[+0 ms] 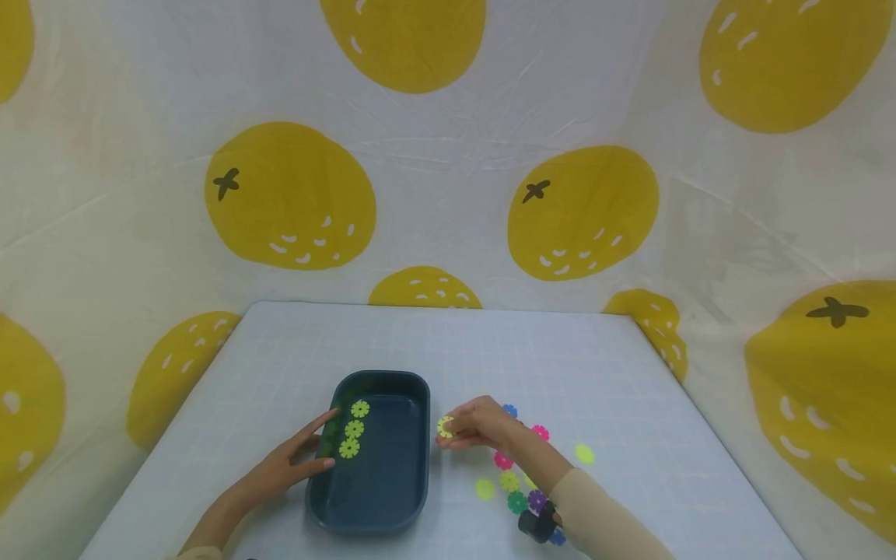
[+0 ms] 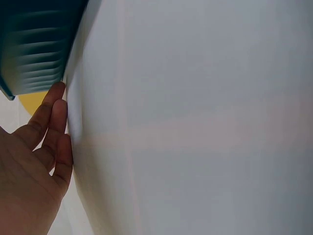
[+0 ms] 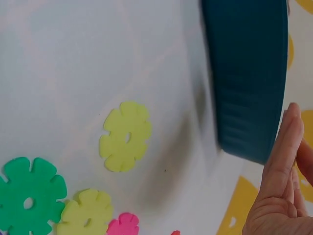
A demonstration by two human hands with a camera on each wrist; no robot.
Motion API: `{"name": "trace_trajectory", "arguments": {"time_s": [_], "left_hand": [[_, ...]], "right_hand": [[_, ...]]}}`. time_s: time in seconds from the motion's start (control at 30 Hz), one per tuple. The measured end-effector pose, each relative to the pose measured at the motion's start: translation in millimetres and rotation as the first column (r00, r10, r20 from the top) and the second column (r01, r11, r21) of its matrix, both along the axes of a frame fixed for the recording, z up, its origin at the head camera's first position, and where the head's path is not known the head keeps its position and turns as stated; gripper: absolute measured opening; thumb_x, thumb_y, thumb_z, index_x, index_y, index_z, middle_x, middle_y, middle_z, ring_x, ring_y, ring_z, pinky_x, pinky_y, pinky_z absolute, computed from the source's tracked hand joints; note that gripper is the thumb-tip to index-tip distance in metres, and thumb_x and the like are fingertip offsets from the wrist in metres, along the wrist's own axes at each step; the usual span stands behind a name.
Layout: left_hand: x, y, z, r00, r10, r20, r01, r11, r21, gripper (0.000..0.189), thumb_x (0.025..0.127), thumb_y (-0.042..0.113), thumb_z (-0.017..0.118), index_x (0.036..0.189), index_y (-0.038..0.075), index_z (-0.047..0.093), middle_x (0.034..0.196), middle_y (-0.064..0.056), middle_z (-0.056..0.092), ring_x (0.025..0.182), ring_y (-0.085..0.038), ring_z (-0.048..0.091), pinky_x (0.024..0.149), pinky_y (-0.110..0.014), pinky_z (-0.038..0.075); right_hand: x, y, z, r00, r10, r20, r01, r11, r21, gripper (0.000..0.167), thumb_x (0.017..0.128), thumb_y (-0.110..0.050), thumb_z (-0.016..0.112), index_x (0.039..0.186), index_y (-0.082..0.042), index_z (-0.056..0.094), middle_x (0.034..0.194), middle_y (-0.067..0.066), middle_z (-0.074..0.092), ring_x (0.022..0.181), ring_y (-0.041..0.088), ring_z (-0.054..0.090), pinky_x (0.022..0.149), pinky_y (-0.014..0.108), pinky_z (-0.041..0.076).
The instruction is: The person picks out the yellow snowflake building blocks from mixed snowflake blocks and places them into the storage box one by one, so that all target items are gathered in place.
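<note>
A dark teal rectangular tray (image 1: 385, 482) stands on the table. Inside it, along the left side, three yellow-green flower-shaped discs (image 1: 354, 429) lie in a row. My left hand (image 1: 288, 465) rests against the tray's left side, fingers loosely extended; the left wrist view shows its fingertips (image 2: 58, 90) at the ribbed tray wall (image 2: 41, 58). Just beyond the right rim, my right hand (image 1: 486, 422) pinches another yellow-green flower disc (image 1: 444, 426) between thumb and fingers. In the right wrist view, that hand (image 3: 281, 191) is beside the tray wall and the disc is hidden.
Loose flower discs lie right of the tray, partly under the right forearm: yellow-green (image 1: 485, 489), green (image 1: 517, 502), pink (image 1: 503, 460), purple (image 1: 537, 500) and blue (image 1: 510, 410). One yellow-green disc (image 1: 584, 454) lies farther right. A black device (image 1: 537, 526) is at the right wrist.
</note>
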State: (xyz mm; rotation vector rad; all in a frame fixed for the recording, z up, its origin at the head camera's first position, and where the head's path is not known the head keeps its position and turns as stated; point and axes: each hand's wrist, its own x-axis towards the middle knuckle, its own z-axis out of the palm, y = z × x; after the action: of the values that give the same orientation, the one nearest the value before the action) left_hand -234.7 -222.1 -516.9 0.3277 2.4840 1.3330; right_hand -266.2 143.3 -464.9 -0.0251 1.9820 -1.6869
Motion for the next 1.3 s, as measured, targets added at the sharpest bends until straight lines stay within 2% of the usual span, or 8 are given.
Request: {"name": "trace_trajectory", "arguments": {"time_s": [0.27, 0.73, 1.03, 1.3], "left_hand": [[-0.2, -0.9, -1.1, 1.000, -0.001, -0.001, 0.001, 1.000, 0.002, 0.078, 0.093, 0.041, 0.068, 0.156, 0.039, 0.022, 0.164, -0.019, 0.020, 0.142, -0.049, 0.033, 0.108, -0.072, 0.031], [0.7, -0.3, 0.1, 1.000, 0.006, -0.007, -0.006, 1.000, -0.015, 0.079, 0.092, 0.043, 0.068, 0.157, 0.038, 0.022, 0.164, -0.018, 0.021, 0.142, -0.048, 0.035, 0.108, -0.073, 0.030], [1.2, -0.1, 1.0, 1.000, -0.002, -0.022, 0.002, 1.000, -0.009, 0.079, 0.093, 0.041, 0.068, 0.157, 0.037, 0.022, 0.163, -0.019, 0.022, 0.140, -0.048, 0.037, 0.108, -0.072, 0.032], [0.9, -0.6, 2.1, 1.000, 0.000, -0.008, 0.000, 1.000, -0.007, 0.079, 0.092, 0.043, 0.068, 0.157, 0.038, 0.022, 0.164, -0.019, 0.021, 0.142, -0.048, 0.035, 0.108, -0.073, 0.029]], "right_hand": [[1.8, -7.5, 2.8, 1.000, 0.001, 0.002, -0.001, 1.000, -0.003, 0.020, 0.091, -0.013, 0.071, 0.103, 0.002, 0.074, 0.093, 0.017, 0.076, 0.086, 0.026, 0.076, 0.071, 0.027, 0.060], [4.2, -19.2, 3.5, 1.000, -0.004, 0.029, 0.004, 1.000, -0.011, 0.019, 0.090, -0.012, 0.072, 0.103, 0.001, 0.074, 0.093, 0.018, 0.076, 0.086, 0.028, 0.076, 0.073, 0.030, 0.061], [2.8, -28.0, 11.7, 0.999, 0.040, 0.005, -0.040, 0.999, -0.024, 0.025, 0.090, -0.014, 0.071, 0.107, 0.005, 0.072, 0.094, 0.017, 0.076, 0.087, 0.027, 0.076, 0.073, 0.027, 0.060], [4.1, -37.2, 15.9, 0.998, 0.053, 0.017, -0.052, 0.998, -0.042, 0.029, 0.090, -0.014, 0.072, 0.110, 0.007, 0.071, 0.097, 0.016, 0.076, 0.089, 0.027, 0.076, 0.072, 0.025, 0.059]]}}
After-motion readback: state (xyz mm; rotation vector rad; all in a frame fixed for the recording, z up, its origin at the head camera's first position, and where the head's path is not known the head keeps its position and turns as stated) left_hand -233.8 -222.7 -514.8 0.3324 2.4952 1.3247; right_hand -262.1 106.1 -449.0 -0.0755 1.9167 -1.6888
